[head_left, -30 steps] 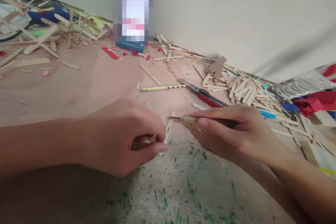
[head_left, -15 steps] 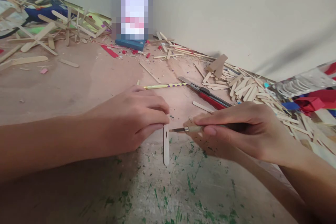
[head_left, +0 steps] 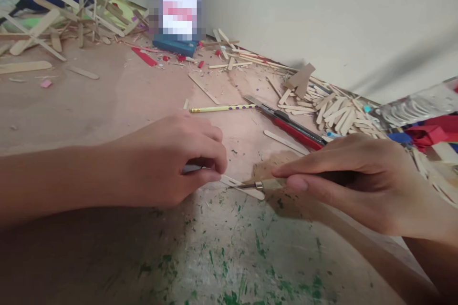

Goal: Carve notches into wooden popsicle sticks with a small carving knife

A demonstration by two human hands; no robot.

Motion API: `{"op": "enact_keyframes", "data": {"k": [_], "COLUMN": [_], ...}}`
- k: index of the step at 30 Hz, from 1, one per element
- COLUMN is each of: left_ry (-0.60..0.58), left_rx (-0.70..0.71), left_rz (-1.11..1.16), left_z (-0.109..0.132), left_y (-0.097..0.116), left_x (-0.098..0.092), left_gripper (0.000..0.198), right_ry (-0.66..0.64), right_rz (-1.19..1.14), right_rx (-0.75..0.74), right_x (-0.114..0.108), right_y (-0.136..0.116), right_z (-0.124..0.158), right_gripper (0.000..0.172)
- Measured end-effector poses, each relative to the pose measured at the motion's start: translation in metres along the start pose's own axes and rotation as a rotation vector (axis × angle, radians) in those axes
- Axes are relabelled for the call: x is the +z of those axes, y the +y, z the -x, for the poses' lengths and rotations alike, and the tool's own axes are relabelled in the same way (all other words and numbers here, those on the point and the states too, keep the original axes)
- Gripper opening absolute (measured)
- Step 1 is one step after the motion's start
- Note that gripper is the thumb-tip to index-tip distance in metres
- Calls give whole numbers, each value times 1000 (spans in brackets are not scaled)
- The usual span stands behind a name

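Observation:
My left hand is closed on one end of a popsicle stick, whose free end points to the lower right over the table. A small dark slot shows in the stick near my fingertips. My right hand pinches a carving knife with a light handle and a metal collar. Its thin dark blade crosses in front of the stick beside the slot; whether it touches the wood I cannot tell. Beyond my hands lie a red and black box cutter, a yellow pencil with purple dots and another popsicle stick.
Loose popsicle sticks are heaped along the wall at the right, and more sticks pile up at the back left. A blue stand holds a blurred screen at the back. Red scraps lie near it. Green marks spot the near tabletop.
The popsicle stick has swung from pointing towards me to slanting right. My right hand and the knife have shifted slightly right and down. The camera view has tilted a little.

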State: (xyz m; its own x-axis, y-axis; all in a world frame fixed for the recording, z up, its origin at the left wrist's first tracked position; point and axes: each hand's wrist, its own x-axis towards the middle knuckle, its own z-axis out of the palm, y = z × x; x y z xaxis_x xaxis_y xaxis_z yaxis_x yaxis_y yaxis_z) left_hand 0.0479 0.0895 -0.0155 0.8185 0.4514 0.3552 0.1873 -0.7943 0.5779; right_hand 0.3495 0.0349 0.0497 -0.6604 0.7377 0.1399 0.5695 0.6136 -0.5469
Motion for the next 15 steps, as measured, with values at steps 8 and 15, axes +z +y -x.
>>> {"op": "enact_keyframes", "data": {"k": [8,15], "left_ry": [-21,-27], "left_rx": [-7,-29], "left_rz": [58,53], "left_z": [-2,-2], "left_y": [1,5], "left_x": [-3,-5], "left_gripper": [18,17], "right_ry": [-23,-33], "right_rz": [31,112], "right_rx": [-31,-34], "right_x": [1,1], "right_y": [-2,-8], "right_z": [-3,-2], "right_gripper": [21,20]}}
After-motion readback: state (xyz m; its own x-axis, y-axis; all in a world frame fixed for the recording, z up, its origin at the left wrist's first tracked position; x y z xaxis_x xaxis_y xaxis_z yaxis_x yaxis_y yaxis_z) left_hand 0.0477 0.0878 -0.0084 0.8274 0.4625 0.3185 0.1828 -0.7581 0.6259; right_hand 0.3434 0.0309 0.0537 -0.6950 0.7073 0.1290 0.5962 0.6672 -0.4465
